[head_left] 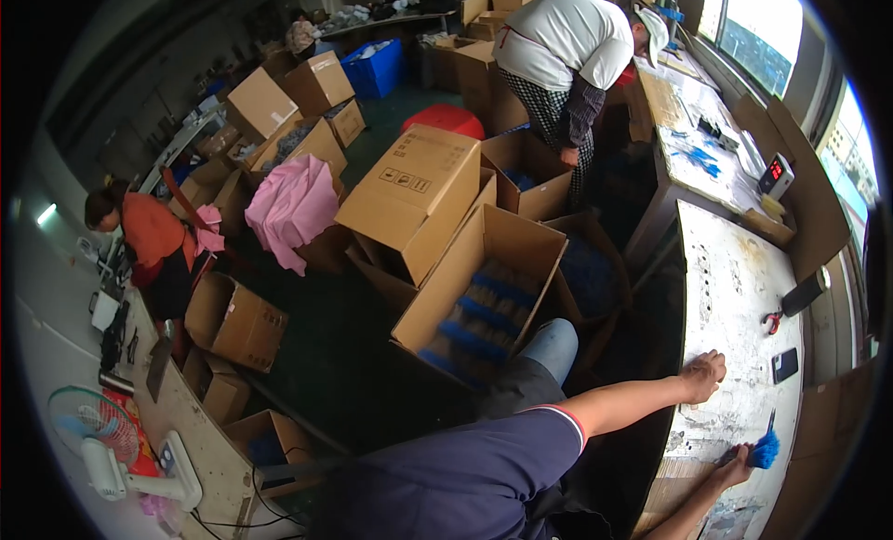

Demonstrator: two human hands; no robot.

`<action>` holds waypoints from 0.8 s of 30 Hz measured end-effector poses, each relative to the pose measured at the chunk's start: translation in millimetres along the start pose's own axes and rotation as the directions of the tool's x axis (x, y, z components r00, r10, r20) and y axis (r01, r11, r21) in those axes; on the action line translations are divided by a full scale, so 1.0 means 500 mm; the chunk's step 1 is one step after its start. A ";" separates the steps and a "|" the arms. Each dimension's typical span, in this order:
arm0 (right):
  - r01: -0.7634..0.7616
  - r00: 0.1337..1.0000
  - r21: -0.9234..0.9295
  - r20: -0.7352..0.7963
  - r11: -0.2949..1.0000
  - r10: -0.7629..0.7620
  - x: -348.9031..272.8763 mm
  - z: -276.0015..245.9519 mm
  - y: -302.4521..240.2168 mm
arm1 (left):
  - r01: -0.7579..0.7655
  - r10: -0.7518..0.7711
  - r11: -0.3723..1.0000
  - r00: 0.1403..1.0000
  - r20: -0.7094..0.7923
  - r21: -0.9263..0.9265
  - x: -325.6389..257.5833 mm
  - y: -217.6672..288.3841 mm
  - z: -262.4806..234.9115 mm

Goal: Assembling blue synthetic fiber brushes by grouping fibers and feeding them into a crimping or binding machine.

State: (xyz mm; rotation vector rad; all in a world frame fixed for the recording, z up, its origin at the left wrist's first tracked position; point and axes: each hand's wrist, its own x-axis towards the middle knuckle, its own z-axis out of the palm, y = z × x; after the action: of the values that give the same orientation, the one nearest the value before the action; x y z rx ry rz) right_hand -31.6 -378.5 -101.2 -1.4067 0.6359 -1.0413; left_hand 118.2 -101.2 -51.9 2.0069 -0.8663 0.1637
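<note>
On the white, stained worktable (735,261) at the right, my left hand (704,378) rests with its fingers curled in. Whatever may be inside that grip is hidden. Closer to the lower edge, my right hand (735,467) is closed around a blue bristly tuft (765,451), brush-like, which sticks out past the fingers. A thin dark tip (771,421) rises beside the bristles. A dark phone (785,365) lies flat beyond my hands, with a small red-handled tool (772,322) and a black cylinder (806,292) farther along.
An open carton (423,321) of blue-and-tan bundles stands left of the table, near my knee. A closed carton (409,182) and a pink cloth (293,200) lie behind it. One person (567,47) bends over the far table; another (158,233) sits left, near a fan (102,466).
</note>
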 end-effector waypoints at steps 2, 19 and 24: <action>0.127 0.991 -0.027 0.042 0.992 -0.126 0.009 -0.001 0.025 | -0.008 -0.015 0.985 0.991 -0.132 -0.174 -0.031 -0.014 -0.027; 0.259 0.959 0.101 -0.149 0.961 -0.243 0.008 0.009 0.044 | -0.058 -0.417 0.843 0.558 0.717 0.535 -0.574 -0.247 -0.058; 0.227 0.970 0.273 -0.143 0.935 -0.194 -0.048 0.038 -0.014 | -0.108 -0.329 0.865 0.618 0.714 0.491 -0.583 -0.236 -0.061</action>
State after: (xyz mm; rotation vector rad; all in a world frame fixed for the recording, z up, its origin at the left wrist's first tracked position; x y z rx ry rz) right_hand -27.4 -347.6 -97.5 -1.1821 0.3990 -1.3365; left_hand -17.5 111.8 -242.1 2.6617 -1.3232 -0.7206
